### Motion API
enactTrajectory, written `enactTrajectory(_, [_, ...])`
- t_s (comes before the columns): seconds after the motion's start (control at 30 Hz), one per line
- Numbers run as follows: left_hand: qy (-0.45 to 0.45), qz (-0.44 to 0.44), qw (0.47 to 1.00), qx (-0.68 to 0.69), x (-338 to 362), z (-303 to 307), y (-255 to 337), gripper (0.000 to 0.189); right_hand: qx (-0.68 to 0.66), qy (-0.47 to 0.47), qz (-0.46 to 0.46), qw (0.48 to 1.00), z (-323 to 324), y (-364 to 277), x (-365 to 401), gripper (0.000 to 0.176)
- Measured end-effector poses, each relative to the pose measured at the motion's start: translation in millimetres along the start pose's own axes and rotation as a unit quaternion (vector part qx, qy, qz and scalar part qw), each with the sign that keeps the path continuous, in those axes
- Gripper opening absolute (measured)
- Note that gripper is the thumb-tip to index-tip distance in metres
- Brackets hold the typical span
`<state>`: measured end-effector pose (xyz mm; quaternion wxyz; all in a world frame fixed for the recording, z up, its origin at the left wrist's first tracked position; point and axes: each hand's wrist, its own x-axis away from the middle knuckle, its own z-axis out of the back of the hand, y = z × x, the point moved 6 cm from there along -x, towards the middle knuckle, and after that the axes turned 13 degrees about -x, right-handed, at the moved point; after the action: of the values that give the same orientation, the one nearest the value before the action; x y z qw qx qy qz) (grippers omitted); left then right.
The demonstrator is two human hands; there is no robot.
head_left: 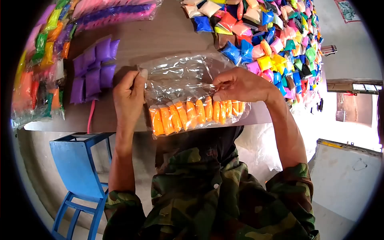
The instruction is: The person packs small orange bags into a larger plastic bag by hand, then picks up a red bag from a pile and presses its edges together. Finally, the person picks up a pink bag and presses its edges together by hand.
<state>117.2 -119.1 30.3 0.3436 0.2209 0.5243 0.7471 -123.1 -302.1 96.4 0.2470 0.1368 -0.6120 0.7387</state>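
A clear plastic bag (176, 76) is stretched between my two hands at the table's front edge. Several orange packets (191, 113) stand side by side in a row along its lower part. My left hand (131, 90) pinches the bag's left edge between thumb and fingers. On the other side, my right hand (240, 85) is closed on the bag's film above the right end of the row. Left of my left hand lies a group of purple packets (93, 76), flat on the table.
A large heap of small multicoloured packets (276, 44) covers the table's right side. Filled clear bags (44, 60) of coloured packets line the left, with more at the back left. A pink strip (91, 116) hangs over the front edge, above a blue chair (78, 166).
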Motion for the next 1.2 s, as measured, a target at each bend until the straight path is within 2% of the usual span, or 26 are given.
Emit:
enactTrajectory(0.13, [0.008, 0.007, 0.999, -0.034, -0.4, 1.2, 3.8, 0.022, -0.017, -0.032, 0.004, 0.999, -4.1, 4.0, -8.2, 0.038])
enactTrajectory(0.2, [0.008, 0.012, 0.999, -0.041, 1.2, 0.8, 5.9, 0.022, -0.033, -0.07, -0.006, 0.997, -8.5, 5.3, -10.7, 0.031])
enactTrajectory(0.3, [0.016, 0.008, 0.998, -0.068, 0.2, 1.3, 2.0, 0.023, -0.032, -0.078, -0.01, 0.996, -9.3, 8.8, -13.1, 0.036])
enactTrajectory(0.4, [0.007, 0.022, 0.998, -0.056, -0.8, -0.5, -4.4, 0.025, 0.02, -0.034, 0.014, 0.999, -4.6, 0.9, -0.9, 0.04])
enactTrajectory(0.5, [0.033, -0.016, 0.996, -0.086, -1.7, 1.9, -2.7, 0.024, -0.017, -0.006, 0.029, 0.999, 2.2, 0.9, 12.5, 0.042])
enactTrajectory(0.67, [0.028, -0.003, 0.997, -0.069, -2.5, 1.8, -1.2, 0.03, -0.029, -0.009, 0.03, 0.999, 6.2, 3.8, 20.6, 0.041])
enactTrajectory(0.8, [0.013, 0.018, 0.998, -0.067, -3.2, 2.9, -6.4, 0.025, -0.005, -0.006, 0.041, 0.999, 1.7, 7.9, 15.9, 0.033])
enactTrajectory(0.9, [0.063, 0.004, 0.998, 0.003, 3.0, 11.2, 7.9, 0.021, -0.018, 0.018, 0.049, 0.998, 1.7, 10.9, 11.6, 0.024])
enactTrajectory(0.97, [0.17, 0.002, 0.985, -0.039, 15.1, 31.8, 11.9, 0.028, -0.02, 0.027, 0.048, 0.998, 1.4, 10.8, 12.0, 0.02])
enactTrajectory(1.03, [0.15, -0.008, 0.988, -0.04, 34.7, 41.6, 9.1, 0.035, -0.021, 0.036, 0.042, 0.998, 0.8, 14.7, 13.0, 0.017])
enactTrajectory(1.1, [0.089, -0.145, 0.98, -0.106, 54.7, 38.8, 30.9, 0.052, -0.062, 0.053, 0.078, 0.994, 4.2, 14.3, 13.2, 0.014])
enactTrajectory(1.13, [0.091, -0.144, 0.98, -0.107, 59.7, 36.9, 33.4, 0.052, -0.062, 0.051, 0.079, 0.994, 2.8, 13.0, 12.1, 0.014])
enactTrajectory(1.2, [0.016, -0.273, 0.931, -0.243, 73.2, 12.0, 53.4, 0.085, -0.069, 0.092, 0.072, 0.991, 3.5, 12.3, 12.1, 0.014])
